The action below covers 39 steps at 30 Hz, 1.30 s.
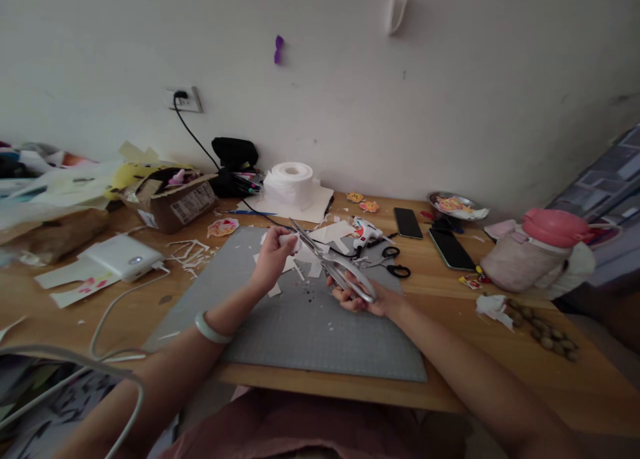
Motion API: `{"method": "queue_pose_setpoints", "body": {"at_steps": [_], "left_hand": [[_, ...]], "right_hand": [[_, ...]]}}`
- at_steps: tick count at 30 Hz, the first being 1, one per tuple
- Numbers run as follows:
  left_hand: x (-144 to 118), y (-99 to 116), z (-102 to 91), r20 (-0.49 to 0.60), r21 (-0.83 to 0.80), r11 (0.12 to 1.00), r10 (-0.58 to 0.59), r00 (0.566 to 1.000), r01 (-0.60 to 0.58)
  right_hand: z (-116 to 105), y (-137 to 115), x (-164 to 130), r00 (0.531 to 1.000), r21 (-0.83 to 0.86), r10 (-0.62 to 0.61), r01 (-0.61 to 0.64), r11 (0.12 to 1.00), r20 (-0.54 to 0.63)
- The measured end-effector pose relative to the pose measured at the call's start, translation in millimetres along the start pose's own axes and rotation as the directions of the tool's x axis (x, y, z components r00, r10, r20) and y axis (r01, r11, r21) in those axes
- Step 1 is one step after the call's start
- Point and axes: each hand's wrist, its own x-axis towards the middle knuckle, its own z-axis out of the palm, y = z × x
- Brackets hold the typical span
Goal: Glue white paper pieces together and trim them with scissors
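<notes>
Scissors [334, 267] gripped in right hand [361, 299]; left hand [274, 254] pinches white scrap [290, 240] at blades.

Home craft corner, not a shop or lab: wooden bench [500, 352] pushed against a plain white wall with a socket [186, 100], covered by a grey cutting mat [300, 326] and paper scraps [190, 252]. Household clutter all around: toilet roll [291, 179], glue gun [367, 233], two phones [407, 222], pink flask [543, 249], cardboard box [177, 202], small scissors [393, 262].
</notes>
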Motion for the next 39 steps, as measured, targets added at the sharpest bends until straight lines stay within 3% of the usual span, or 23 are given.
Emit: {"method": "queue_pose_setpoints", "body": {"at_steps": [6, 12, 21, 39], "left_hand": [[0.0, -1.3, -0.7, 0.032, -0.005, 1.0, -0.005, 0.999, 0.005], [2.7, -3.6, -2.9, -0.046, -0.03, 0.999, -0.036, 0.998, 0.034], [9.2, -7.3, -6.4, -0.152, -0.094, 0.995, -0.003, 0.988, -0.011], [2.9, -0.4, -4.3, 0.039, -0.016, 0.999, -0.038, 0.998, 0.039]], "right_hand": [[4.2, -1.8, -1.3, 0.999, -0.027, -0.008, 0.007, 1.0, -0.031], [4.1, -2.8, -0.7, 0.998, -0.016, 0.016, -0.017, 1.0, -0.056], [1.1, -0.9, 2.5, 0.996, 0.001, 0.055, -0.055, 0.998, -0.07], [8.4, -5.2, 0.9, 0.993, -0.033, 0.051, -0.054, 0.998, -0.108]]}}
